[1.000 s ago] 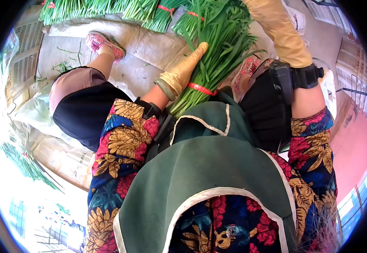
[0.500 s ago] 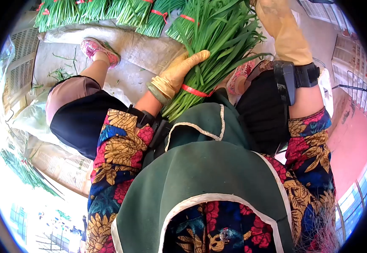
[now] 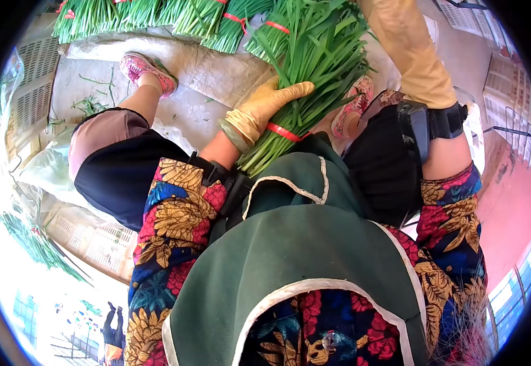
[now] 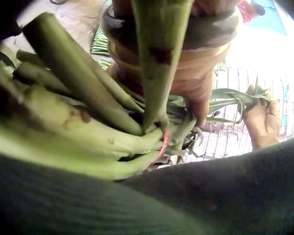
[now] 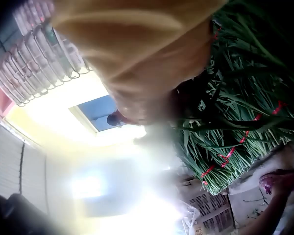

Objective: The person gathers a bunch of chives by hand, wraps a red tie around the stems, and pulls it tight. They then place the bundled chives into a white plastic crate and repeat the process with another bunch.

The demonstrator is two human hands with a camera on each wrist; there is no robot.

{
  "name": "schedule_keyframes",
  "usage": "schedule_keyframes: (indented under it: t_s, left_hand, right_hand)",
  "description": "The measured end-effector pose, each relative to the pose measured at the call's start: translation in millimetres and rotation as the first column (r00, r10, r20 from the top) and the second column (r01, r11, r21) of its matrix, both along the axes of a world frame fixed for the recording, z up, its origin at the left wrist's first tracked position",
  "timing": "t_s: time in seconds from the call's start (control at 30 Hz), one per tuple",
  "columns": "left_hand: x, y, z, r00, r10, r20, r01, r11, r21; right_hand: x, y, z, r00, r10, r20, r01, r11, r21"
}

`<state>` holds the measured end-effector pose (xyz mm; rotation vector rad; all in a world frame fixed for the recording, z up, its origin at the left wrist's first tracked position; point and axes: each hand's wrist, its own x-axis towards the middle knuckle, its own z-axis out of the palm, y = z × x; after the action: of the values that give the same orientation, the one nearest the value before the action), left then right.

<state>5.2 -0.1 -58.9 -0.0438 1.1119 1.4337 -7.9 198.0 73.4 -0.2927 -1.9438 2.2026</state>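
Observation:
A bunch of long, flat-leaved, chive-like stalks [image 3: 323, 67] slants up from the lap in the head view, tied with a red band [image 3: 284, 132]. My yellow-gloved left hand [image 3: 262, 108] grips it just above the band, thumb laid across the leaves and other fingers hidden beneath. Thick cut stalk ends [image 4: 71, 63] fill the left wrist view. My gloved right hand [image 4: 262, 120] holds the leaf tips at the far end of the bunch, as the left wrist view shows. Its fingers are cut off at the top of the head view and blurred in the right wrist view.
Tied green bundles [image 3: 186, 18] lie in a row across the top left. Plastic crates [image 3: 32, 79] stand at the left, with clear plastic sheeting [image 3: 52, 165] near the knee. A wire rack [image 3: 519, 125] is at the right. Another person [image 3: 113, 335] shows at lower left.
The left hand has turned on the bunch, so its back shows more and its thumb lies farther across the leaves. The right arm keeps nearly the same place. Another person has come into view.

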Motion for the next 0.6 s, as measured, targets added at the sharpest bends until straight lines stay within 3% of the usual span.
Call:
schedule_keyframes:
  t_s: [0.03, 0.2, 0.33, 0.43, 0.53, 0.6]
  left_hand:
    - [0.5, -0.4, -0.4, 0.999, 0.013, 0.035, -0.014, 1.0, 0.028]
    - [2.2, 0.6, 1.5, 0.925, 0.141, 0.352, -0.214, 0.96, 0.18]
    - [1.6, 2.3, -5.2, 0.942, 0.169, 0.288, -0.211, 0.97, 0.119]
    - [1.8, 1.5, -5.8, 0.961, 0.172, 0.215, -0.197, 0.975, 0.103]
    - [0.7, 1.3, -7.2, 0.968, 0.149, 0.203, -0.172, 0.98, 0.102]
    - [0.4, 1.0, -4.1, 0.964, 0.131, 0.231, -0.158, 0.982, 0.102]
  right_hand:
    - [-1.3, 2.2, -4.2, 1.0, -0.015, 0.009, 0.017, 0.981, -0.193]
    - [-4.1, 40.4, -16.2, 0.997, 0.004, 0.081, 0.018, 0.964, -0.265]
    - [-1.9, 25.3, -12.7, 0.998, 0.054, -0.016, -0.056, 0.923, -0.38]
    - [-3.0, 19.5, -11.3, 0.998, 0.051, -0.02, -0.055, 0.964, -0.259]
    - [-4.7, 33.0, -19.9, 0.993, 0.118, 0.016, -0.107, 0.946, -0.306]
    - [-3.4, 36.1, -22.2, 0.999, 0.016, 0.046, -0.008, 0.986, -0.166]
